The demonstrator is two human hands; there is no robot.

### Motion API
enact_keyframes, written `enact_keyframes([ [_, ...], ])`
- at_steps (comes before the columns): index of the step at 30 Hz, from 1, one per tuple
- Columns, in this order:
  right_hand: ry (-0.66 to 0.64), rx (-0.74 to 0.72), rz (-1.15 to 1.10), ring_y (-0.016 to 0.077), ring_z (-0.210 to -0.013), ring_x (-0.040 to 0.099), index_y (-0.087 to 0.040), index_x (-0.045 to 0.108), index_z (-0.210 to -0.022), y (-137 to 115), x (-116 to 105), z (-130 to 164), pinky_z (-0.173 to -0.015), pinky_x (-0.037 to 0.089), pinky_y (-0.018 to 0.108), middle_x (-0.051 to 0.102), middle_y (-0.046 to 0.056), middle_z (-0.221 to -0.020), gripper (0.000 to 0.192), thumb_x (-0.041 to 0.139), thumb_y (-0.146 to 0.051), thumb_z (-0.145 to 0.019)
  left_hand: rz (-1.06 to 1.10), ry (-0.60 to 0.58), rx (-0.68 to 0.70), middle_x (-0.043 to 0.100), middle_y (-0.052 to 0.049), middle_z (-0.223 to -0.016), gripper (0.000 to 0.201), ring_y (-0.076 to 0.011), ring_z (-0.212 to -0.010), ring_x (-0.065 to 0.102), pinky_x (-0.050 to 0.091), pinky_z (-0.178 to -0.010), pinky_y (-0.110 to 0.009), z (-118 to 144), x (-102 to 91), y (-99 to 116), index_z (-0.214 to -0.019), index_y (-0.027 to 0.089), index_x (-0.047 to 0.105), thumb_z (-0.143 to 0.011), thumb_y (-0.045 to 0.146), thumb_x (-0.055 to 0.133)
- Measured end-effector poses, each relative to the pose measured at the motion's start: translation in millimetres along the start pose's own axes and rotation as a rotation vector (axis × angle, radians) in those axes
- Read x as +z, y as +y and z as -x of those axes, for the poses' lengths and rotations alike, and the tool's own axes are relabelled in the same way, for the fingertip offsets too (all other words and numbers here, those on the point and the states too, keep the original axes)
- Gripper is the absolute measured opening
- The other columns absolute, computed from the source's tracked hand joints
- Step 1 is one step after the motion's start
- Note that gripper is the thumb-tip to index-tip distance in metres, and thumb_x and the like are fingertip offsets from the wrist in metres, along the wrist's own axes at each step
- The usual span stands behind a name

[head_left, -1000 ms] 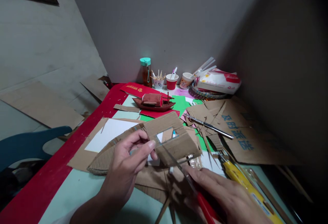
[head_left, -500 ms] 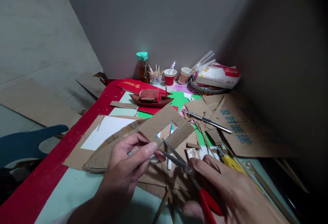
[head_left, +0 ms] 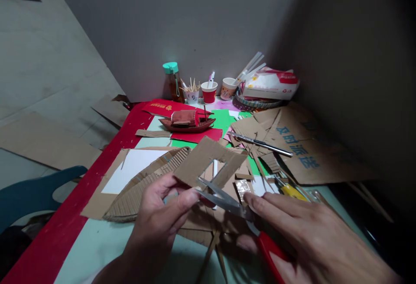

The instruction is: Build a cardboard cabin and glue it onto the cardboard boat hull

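Between the thumb and fingers of my left hand (head_left: 167,214) is a flat piece of cardboard (head_left: 198,156) with a rectangular cutout. My right hand (head_left: 292,227) grips red-handled scissors (head_left: 230,204), whose partly parted blades lie against the near edge of the piece, close to my left thumb. Behind my left hand, a ribbed cardboard boat hull (head_left: 139,188) rests on the table. Farther back sits a small reddish-brown model boat (head_left: 188,121) with a rounded canopy. Part of a white marker (head_left: 215,169) shows through the cutout.
A utility knife (head_left: 261,144) lies among cardboard scraps, beside a large printed cardboard sheet (head_left: 312,145). Along the wall stand a bottle (head_left: 173,85), a toothpick cup (head_left: 192,95), a red cup (head_left: 209,93), a cup with straws (head_left: 228,89) and a tissue pack (head_left: 271,85). A blue chair (head_left: 35,188) is at left.
My view has shifted slightly. The cardboard piece has tilted a little, and the scissors' blades now reach farther left along its near edge, closer to my left thumb.
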State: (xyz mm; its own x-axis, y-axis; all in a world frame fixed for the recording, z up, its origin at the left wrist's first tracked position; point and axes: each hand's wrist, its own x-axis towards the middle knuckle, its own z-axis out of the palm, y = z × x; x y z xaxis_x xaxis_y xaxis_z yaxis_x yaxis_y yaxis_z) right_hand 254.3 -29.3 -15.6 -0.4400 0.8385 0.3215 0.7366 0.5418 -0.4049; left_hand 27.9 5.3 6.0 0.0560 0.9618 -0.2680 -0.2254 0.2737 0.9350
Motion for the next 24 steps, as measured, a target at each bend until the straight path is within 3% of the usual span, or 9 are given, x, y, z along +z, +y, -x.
enact_keyframes([
  [3,-0.085,0.029,-0.064,0.0259,-0.085,0.069,-0.028,0.055,-0.123,1.8,-2.4,3.7,-0.065,0.053,0.037,0.069,0.007,-0.106,0.027,0.053,-0.027,-0.096,0.001,0.004,-0.006,0.040,0.009,-0.043,0.016,-0.0013,-0.036,0.019,0.013,-0.035,-0.014,-0.4,-0.8,-0.4,-0.075,0.018,0.073,-0.072,0.030,0.082],
  [9,-0.049,0.034,-0.101,0.0199,-0.065,0.064,-0.029,0.058,-0.108,-0.1,-11.6,-4.0,-0.056,0.044,0.034,0.069,0.001,-0.089,0.023,0.048,-0.017,-0.091,0.078,-0.022,-0.027,0.056,0.005,-0.057,0.013,0.0006,-0.040,0.021,0.018,-0.038,-0.013,-3.9,1.9,1.1,-0.075,0.018,0.076,-0.067,0.021,0.085],
  [14,0.000,-0.013,-0.068,0.0189,-0.061,0.061,-0.029,0.057,-0.108,-2.3,-16.2,-5.6,-0.053,0.038,0.032,0.067,0.002,-0.086,0.024,0.048,-0.017,-0.089,0.056,-0.028,-0.028,0.052,0.005,-0.052,0.016,-0.0012,-0.041,0.023,0.013,-0.040,-0.016,-4.9,2.2,1.7,-0.074,0.016,0.077,-0.063,0.023,0.087],
  [17,-0.010,-0.021,-0.032,0.0190,-0.061,0.061,-0.028,0.057,-0.108,-1.6,-16.3,-5.3,-0.053,0.039,0.032,0.067,0.002,-0.087,0.023,0.049,-0.017,-0.090,0.024,0.022,-0.045,0.043,0.007,-0.047,0.018,-0.0009,-0.041,0.020,0.013,-0.040,-0.015,-3.7,2.3,2.1,-0.070,0.015,0.076,-0.061,0.023,0.089],
  [22,-0.010,-0.027,-0.016,0.0204,-0.063,0.063,-0.028,0.056,-0.108,-1.2,-12.8,-4.5,-0.054,0.041,0.033,0.068,0.002,-0.089,0.021,0.047,-0.018,-0.091,0.006,0.056,-0.095,0.046,0.006,-0.049,0.024,0.0003,-0.041,0.026,0.017,-0.040,-0.011,-1.6,3.3,1.5,-0.066,0.015,0.072,-0.059,0.026,0.092],
  [24,-0.005,-0.030,-0.027,0.0209,-0.067,0.066,-0.028,0.055,-0.111,-1.2,-12.3,-3.9,-0.056,0.042,0.034,0.068,0.003,-0.091,0.024,0.047,-0.019,-0.091,0.021,0.059,-0.117,0.039,0.009,-0.045,0.023,-0.0001,-0.040,0.025,0.017,-0.039,-0.010,-0.8,3.8,1.2,-0.067,0.015,0.072,-0.061,0.027,0.091],
])
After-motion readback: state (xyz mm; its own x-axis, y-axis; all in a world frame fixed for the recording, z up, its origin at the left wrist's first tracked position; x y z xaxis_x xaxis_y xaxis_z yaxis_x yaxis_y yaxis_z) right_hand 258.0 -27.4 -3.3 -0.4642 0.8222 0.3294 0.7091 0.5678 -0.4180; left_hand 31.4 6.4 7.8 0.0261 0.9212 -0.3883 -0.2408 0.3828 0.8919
